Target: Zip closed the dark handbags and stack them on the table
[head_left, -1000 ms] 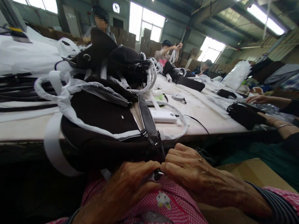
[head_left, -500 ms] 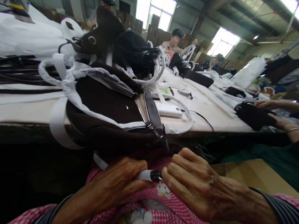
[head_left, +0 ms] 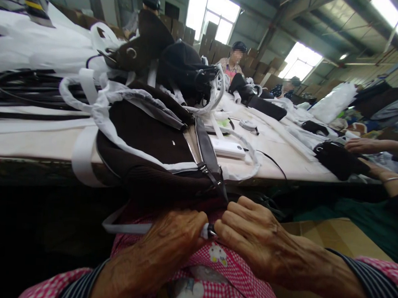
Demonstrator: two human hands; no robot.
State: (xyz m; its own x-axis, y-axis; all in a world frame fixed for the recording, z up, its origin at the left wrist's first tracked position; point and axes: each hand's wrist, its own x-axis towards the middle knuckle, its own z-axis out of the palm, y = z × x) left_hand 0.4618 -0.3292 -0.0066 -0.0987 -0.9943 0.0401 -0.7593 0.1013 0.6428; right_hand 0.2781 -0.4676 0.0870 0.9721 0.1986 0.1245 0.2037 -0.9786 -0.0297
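My left hand is closed around a white strip, whose loose end sticks out to the left. A short piece of the strip shows between my hands, meeting a black strap end with a metal ring. My right hand is closed on that black end, its fingertips pressed together. Just beyond my hands, a dark brown bag hangs over the table edge, its zip partly open and its handle wrapped in white. What my palms cover is hidden.
On the table lie a white device with a cable, more dark bags and black straps. At right, a co-worker's hands touch a black bag. A cardboard box stands below the table.
My left hand has slid right along the white strip, closer to my right hand. Less strip shows between them, and a longer end trails out left.
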